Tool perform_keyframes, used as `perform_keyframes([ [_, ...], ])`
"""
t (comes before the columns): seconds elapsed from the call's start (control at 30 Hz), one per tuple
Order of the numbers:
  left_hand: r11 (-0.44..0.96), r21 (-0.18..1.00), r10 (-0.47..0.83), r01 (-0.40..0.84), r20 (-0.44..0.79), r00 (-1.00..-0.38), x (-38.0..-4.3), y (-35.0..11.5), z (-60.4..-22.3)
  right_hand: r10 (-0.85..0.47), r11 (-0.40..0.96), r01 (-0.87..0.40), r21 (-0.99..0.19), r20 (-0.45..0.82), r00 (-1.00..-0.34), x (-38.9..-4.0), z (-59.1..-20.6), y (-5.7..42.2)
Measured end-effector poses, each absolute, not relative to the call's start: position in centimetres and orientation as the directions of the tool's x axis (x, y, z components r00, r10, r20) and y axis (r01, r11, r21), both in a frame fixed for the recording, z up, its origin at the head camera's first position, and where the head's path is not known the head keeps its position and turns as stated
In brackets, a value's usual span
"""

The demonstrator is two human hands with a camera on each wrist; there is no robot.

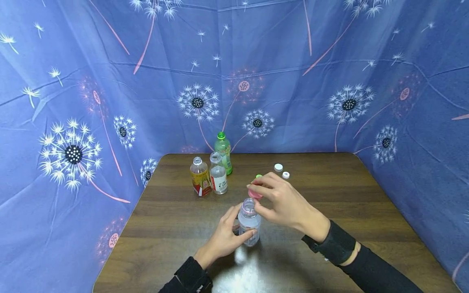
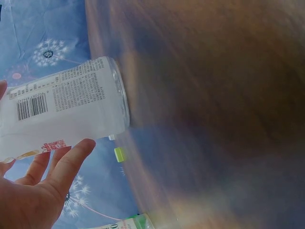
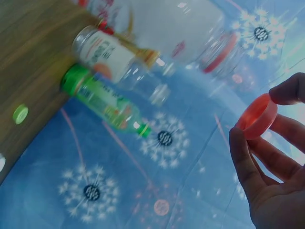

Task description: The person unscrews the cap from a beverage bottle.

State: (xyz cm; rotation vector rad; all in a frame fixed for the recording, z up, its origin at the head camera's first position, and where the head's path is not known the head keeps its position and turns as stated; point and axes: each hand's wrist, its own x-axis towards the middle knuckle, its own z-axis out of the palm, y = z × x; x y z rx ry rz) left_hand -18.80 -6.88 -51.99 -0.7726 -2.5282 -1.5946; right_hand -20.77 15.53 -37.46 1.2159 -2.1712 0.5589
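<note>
My left hand grips a clear bottle around its body, thumb at the front and fingers on the far side. The bottle has an open mouth and stands upright over the table; its white label with a barcode faces the left wrist view. Between thumb and fingers, my right hand pinches a pink cap. In the head view the cap is just above and behind the bottle's mouth, partly hidden by the fingers. From the right wrist, the cap shows its hollow side, apart from the bottle neck with its pink ring.
Farther back on the wooden table stand three uncapped bottles: one with a yellow-red label, a clear bottle and a green bottle. Two white caps and a green cap lie right of them. A blue dandelion-print cloth surrounds the table.
</note>
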Motion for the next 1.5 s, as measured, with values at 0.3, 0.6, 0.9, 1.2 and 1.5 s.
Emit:
perform_keyframes([
  [0.3, 0.33, 0.842, 0.398, 0.427, 0.286, -0.872, -18.9, -7.1, -51.8, -0.67, 0.48, -0.873, -0.08, 0.609, -0.425, -20.2, -38.5, 14.0],
  [0.6, 0.359, 0.819, 0.398, 0.447, 0.3, -0.867, -19.0, -7.0, -51.7, -0.679, 0.498, -0.862, -0.094, 0.576, -0.455, -20.1, -39.3, 13.9],
  [0.9, 0.361, 0.821, 0.389, 0.441, 0.297, -0.872, -19.1, -6.9, -51.8, -0.681, 0.519, -0.851, -0.08, 0.563, -0.468, -20.3, -39.6, 13.9],
  [1.2, 0.363, 0.82, 0.387, 0.443, 0.3, -0.872, -19.1, -6.9, -52.0, -0.636, 0.624, -0.78, -0.041, 0.553, -0.538, -20.3, -39.7, 13.3],
  [1.5, 0.315, 0.844, 0.413, 0.434, 0.289, -0.863, -19.1, -7.2, -51.9, -0.595, 0.703, -0.71, -0.042, 0.512, -0.619, -20.4, -39.4, 12.7],
])
